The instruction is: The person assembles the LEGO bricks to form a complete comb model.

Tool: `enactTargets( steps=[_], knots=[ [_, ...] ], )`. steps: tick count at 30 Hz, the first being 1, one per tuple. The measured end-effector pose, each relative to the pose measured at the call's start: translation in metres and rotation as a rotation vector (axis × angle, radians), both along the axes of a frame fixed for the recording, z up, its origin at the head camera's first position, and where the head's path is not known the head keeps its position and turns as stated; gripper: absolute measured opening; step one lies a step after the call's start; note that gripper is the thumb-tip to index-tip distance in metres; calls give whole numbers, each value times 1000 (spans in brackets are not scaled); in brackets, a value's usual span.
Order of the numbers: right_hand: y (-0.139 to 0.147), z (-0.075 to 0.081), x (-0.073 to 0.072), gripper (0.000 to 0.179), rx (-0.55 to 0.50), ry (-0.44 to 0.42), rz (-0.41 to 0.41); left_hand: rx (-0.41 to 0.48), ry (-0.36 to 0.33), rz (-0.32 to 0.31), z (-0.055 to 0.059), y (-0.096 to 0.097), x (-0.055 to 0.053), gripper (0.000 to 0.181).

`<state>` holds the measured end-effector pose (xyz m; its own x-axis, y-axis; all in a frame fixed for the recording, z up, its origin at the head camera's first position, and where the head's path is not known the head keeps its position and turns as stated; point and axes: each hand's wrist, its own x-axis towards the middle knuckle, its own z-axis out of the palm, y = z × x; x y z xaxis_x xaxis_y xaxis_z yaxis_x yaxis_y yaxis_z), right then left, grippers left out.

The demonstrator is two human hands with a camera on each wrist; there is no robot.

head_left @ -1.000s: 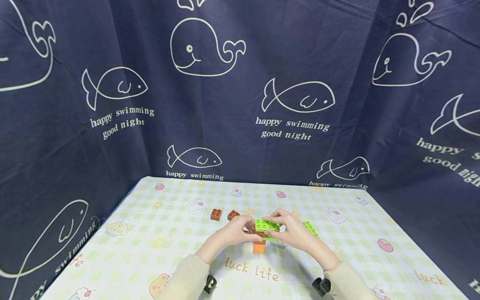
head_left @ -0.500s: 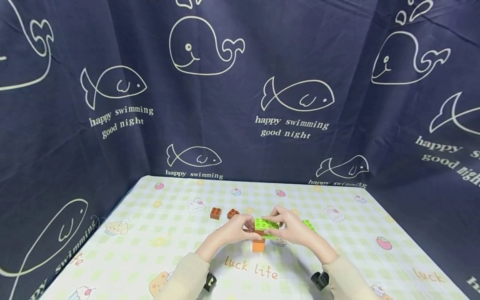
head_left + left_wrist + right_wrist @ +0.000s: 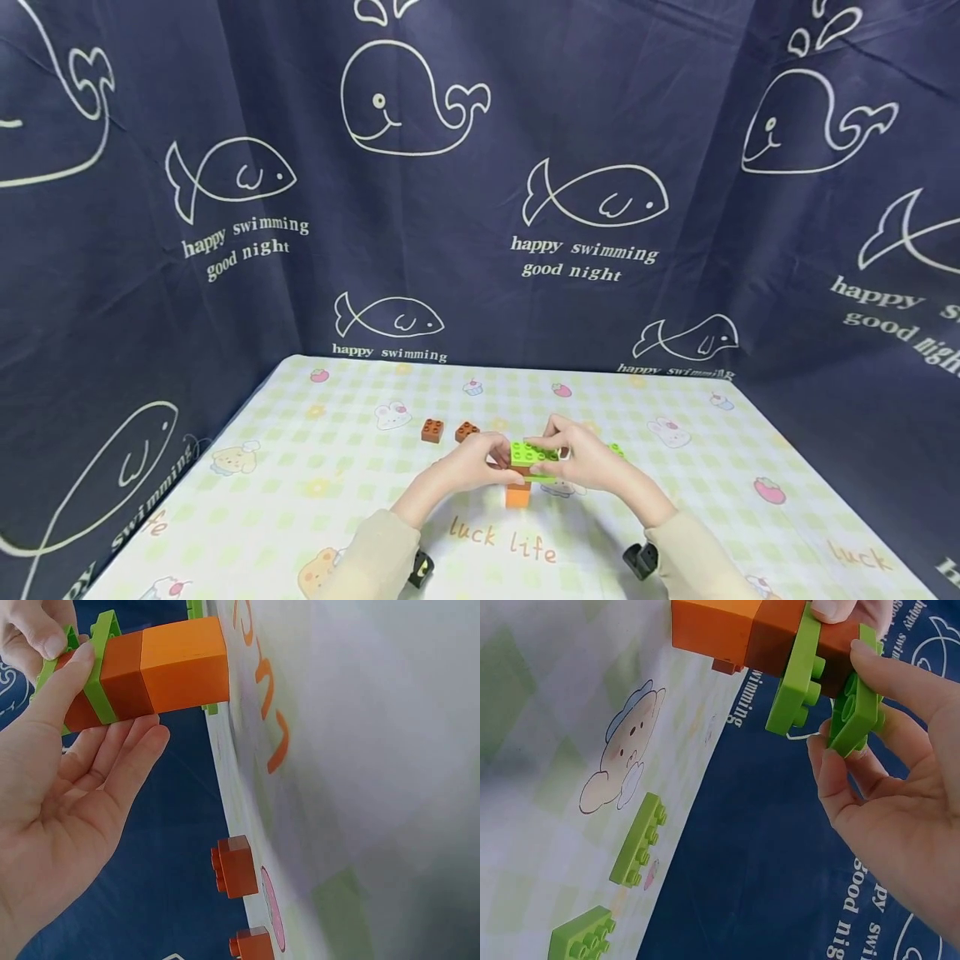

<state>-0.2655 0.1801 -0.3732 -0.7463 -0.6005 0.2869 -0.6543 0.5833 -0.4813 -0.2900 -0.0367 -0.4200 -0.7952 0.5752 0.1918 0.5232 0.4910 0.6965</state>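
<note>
A tower of toy building bricks stands between my hands. At its bottom is an orange brick [image 3: 184, 664], followed by a brown brick [image 3: 124, 679], a long green brick [image 3: 791, 682], another brown brick [image 3: 836, 652] and a top green brick [image 3: 528, 452]. My left hand [image 3: 476, 460] holds the tower from the left, thumb along the near side and fingers behind. On the other side, my right hand [image 3: 592, 458] pinches the overhanging end of the top green brick between thumb and fingers. In the right wrist view that brick sits slightly tilted on the upper brown one.
Two loose brown bricks, one [image 3: 432, 430] farther left and one [image 3: 466, 431] nearer the tower, lie beyond my left hand. Loose green bricks [image 3: 637, 844] lie to the right, mostly hidden behind my right hand in the head view. A dark printed curtain [image 3: 480, 250] surrounds the checked tablecloth [image 3: 300, 467].
Both hands stay on the tower. My right hand has shifted slightly and covers more of the loose green bricks in the head view.
</note>
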Motion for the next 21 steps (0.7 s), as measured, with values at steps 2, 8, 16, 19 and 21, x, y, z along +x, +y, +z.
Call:
enactTargets(
  steps=[2,8,16,19,21],
  knots=[
    [1,0,0,39,-3,-1,1,-4,4,2,0,0,0,27],
    [0,-1,0,39,-20,5,-1,-5,-7,6,-1,0,0,28],
    [1,-7,-5,35,-76,-7,-2,-7,0,6,-2,0,-2,28],
    [3,-10,-5,33,-97,-10,3,-8,-7,8,-2,1,-2,28],
    [4,-12,-6,33,-113,-19,5,-8,-11,8,-2,1,-2,28]
  ],
)
